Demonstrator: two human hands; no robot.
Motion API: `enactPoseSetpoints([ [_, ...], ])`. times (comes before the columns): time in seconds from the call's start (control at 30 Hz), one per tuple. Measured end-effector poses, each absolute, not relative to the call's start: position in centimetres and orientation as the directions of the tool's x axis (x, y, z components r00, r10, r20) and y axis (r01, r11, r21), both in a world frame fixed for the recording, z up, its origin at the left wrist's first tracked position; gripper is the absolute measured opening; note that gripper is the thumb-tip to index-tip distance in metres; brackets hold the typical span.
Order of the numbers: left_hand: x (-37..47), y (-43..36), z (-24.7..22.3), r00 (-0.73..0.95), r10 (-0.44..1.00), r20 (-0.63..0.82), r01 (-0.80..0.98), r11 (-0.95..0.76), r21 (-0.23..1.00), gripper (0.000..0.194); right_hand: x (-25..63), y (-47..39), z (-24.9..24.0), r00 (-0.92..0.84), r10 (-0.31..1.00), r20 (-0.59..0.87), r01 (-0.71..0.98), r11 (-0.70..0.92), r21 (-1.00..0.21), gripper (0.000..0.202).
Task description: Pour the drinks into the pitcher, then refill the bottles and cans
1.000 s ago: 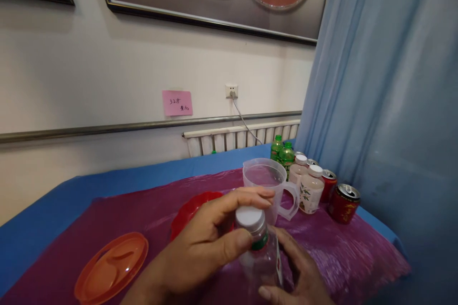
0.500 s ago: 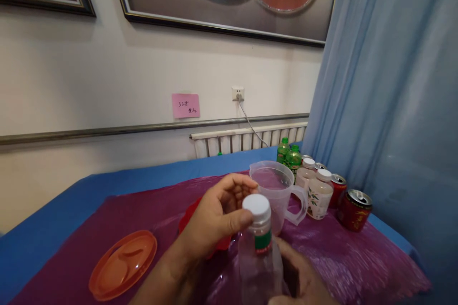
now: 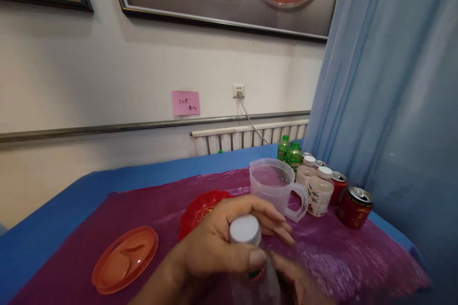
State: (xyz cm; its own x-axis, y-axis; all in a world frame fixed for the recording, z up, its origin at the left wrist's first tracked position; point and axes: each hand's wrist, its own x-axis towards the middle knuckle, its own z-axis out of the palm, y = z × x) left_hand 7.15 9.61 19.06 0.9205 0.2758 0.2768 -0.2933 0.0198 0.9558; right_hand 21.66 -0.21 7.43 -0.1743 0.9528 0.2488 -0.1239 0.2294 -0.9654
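Observation:
A clear bottle [image 3: 252, 290] with a white cap [image 3: 245, 229] stands upright between my hands at the bottom centre. My left hand [image 3: 223, 243] curves around the bottle's neck just below the cap, with the thumb in front and the fingers reaching past it. Low at the bottle's right side, my right hand [image 3: 298, 279] is wrapped round its body, partly blurred and cut off by the frame edge. Behind them is a clear plastic jug [image 3: 270, 190] with a handle. A red scalloped plate [image 3: 191, 214] lies partly behind my left hand.
An orange divided dish [image 3: 125, 259] lies at left on the purple sheet [image 3: 143, 205]. At right are green bottles [image 3: 294, 155], white-capped bottles [image 3: 320, 193] and red cans [image 3: 355, 207]. A blue curtain [image 3: 404, 105] hangs beside the table.
My left hand has moved right and down, its fingers now past the cap. The bottle sits lower and slightly further left. More of the red plate shows.

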Motion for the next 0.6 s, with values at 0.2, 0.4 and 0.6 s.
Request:
enactPoseSetpoints([
  [0.2, 7.0, 10.2, 18.2, 0.947, 0.128, 0.296, -0.313, 0.146, 0.938, 0.052, 21.6, 0.0, 7.8, -0.210, 0.948, 0.238, -0.040, 0.235, -0.971, 0.067],
  [0.4, 7.2, 11.2, 19.7, 0.909, 0.342, 0.236, -0.194, -0.154, 0.969, 0.084, 22.1, -0.3, 6.7, -0.033, 0.936, 0.350, -0.132, 0.343, -0.930, 0.078],
  [0.6, 6.8, 11.6, 22.1, 0.893, 0.435, 0.114, -0.031, -0.193, 0.981, 0.033, 21.7, 0.2, 4.3, 0.120, 0.915, 0.385, 0.080, 0.378, -0.922, 0.082],
])
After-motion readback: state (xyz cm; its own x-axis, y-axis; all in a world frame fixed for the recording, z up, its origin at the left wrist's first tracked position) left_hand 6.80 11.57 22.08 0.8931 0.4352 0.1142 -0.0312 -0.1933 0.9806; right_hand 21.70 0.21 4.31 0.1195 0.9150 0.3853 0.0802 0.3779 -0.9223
